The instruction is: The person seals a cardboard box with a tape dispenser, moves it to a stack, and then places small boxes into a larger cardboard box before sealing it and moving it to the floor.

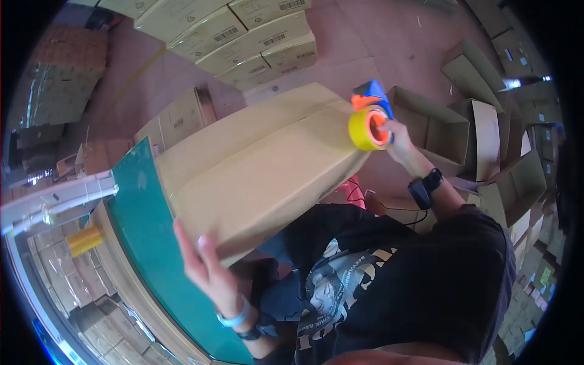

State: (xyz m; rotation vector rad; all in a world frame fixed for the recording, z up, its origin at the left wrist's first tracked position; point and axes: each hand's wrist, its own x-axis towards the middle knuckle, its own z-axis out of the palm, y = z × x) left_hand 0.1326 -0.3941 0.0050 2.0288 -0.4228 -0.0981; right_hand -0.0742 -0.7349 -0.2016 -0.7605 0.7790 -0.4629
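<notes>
A large closed cardboard box point(261, 164) lies slantwise before me, its near left end over a green tabletop point(149, 225). My left hand point(207, 264) is at the box's near left corner, fingers stretched out along its end, with nothing held in them. At the far right end, my right hand point(398, 143) grips a tape dispenser point(374, 94), blue and orange, loaded with a roll of yellow tape point(360, 129). The dispenser is at the box's right edge; whether tape sticks to the cardboard there I cannot tell.
Stacked cartons point(243, 39) stand on the floor beyond the box. Several open cardboard boxes point(432, 125) crowd my right side. A white rail point(58, 201) runs in from the left to the green tabletop. A yellow tape roll point(84, 241) lies left of the tabletop.
</notes>
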